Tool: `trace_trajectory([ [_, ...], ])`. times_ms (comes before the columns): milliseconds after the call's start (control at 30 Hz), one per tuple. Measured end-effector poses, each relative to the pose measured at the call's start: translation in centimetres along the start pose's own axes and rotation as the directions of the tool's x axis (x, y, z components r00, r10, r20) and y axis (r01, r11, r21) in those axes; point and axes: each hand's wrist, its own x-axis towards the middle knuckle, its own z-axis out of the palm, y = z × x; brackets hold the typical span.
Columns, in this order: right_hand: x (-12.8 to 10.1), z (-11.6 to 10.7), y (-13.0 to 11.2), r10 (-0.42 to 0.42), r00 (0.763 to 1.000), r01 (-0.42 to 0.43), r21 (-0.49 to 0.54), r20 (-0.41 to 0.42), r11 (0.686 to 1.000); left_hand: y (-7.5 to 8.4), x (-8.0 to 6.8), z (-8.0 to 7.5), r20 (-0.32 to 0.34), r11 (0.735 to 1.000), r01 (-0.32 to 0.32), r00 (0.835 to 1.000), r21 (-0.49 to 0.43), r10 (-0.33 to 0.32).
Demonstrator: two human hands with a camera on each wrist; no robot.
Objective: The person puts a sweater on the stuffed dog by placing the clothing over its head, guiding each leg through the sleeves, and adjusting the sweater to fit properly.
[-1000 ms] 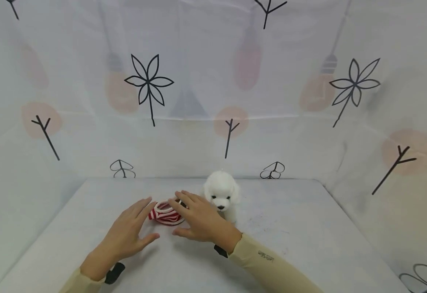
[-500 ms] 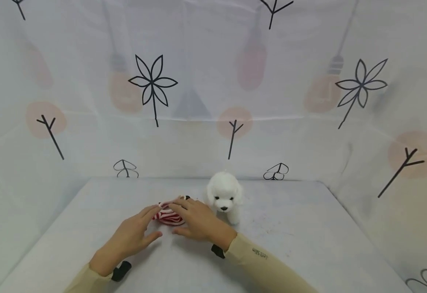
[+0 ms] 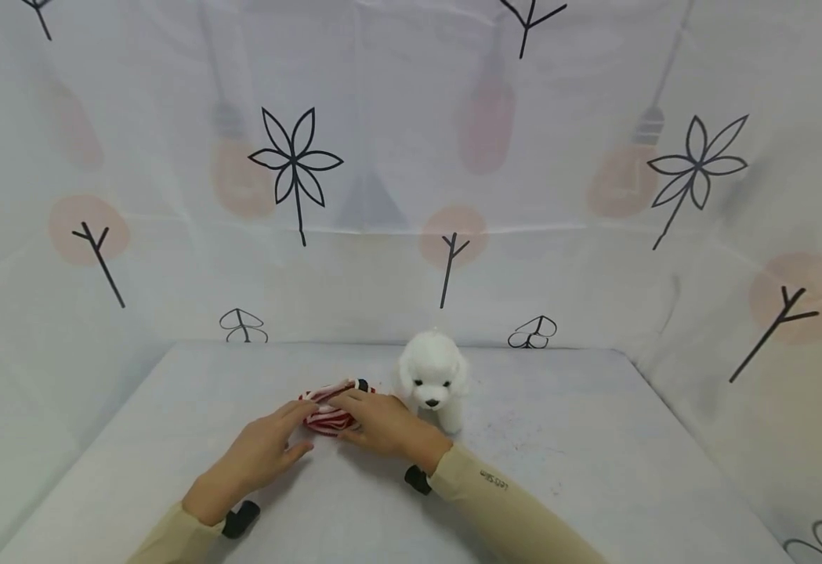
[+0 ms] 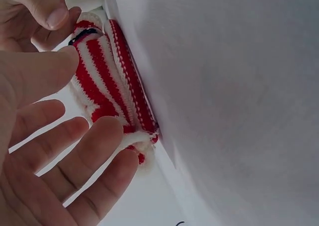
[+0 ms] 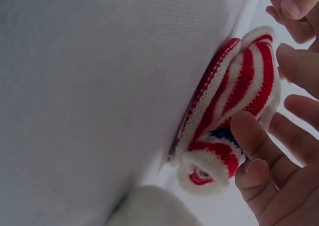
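Partly hidden behind the left hand (image 3: 257, 453) and right hand (image 3: 381, 424), both with relaxed, released fingers, a red-and-white striped knitted garment (image 3: 329, 422) lies on the white desk (image 3: 580, 470), left of a white plush dog (image 3: 432, 372).

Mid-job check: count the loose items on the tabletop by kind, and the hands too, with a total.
Striped knit piece: 1
White plush dog: 1
Hands: 2, the left hand and the right hand
Total: 4
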Motion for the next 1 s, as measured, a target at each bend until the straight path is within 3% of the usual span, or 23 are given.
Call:
trace_trajectory([
  [200, 0.1, 0.4, 0.1, -0.008, 0.998, 0.008, 0.014, -0.054, 1.0, -0.1, 0.6, 0.4, -0.031, 0.999, -0.041, 0.999, -0.016, 0.041],
  [400, 0.3, 0.8, 0.2, 0.024, 0.997, -0.023, 0.01, -0.078, 1.0, 0.0, 1.3, 0.6, -0.006, 1.0, 0.006, 1.0, -0.028, -0.007],
  [633, 0.5, 1.3, 0.2, 0.052, 0.996, -0.052, 0.012, -0.067, 0.999, 0.4, 1.6, 0.9, 0.077, 0.996, 0.081, 0.994, -0.021, -0.08],
  [1000, 0.4, 1.4, 0.0, 0.058, 0.993, -0.058, 0.0, -0.099, 0.998, 0.7, 1.7, 1.1, 0.046, 0.995, 0.096, 0.994, -0.007, -0.096],
])
